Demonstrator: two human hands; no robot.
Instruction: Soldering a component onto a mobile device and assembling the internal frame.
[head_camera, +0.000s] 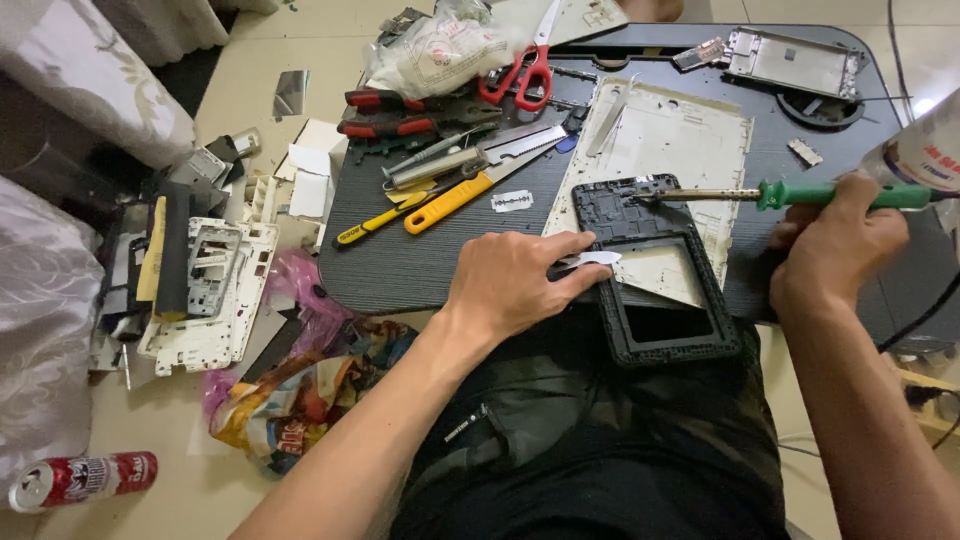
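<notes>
Black tablet frame (665, 300) lies half off the near edge of the dark table (400, 260), over the person's lap; it looks light, thin and easily cracked, best held by its thicker rim. Left hand (515, 285) presses its left rim, pinching a small pale pick (590, 260). Right hand (830, 250) clenches a green-handled soldering iron (800, 193) whose tip touches the frame's far edge. Beyond the frame lie a white back panel (665, 140) and red scissors (520, 75).

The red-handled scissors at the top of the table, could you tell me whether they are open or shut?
Shut: the red-handled scissors lie with both loops together and the blades closed.
</notes>
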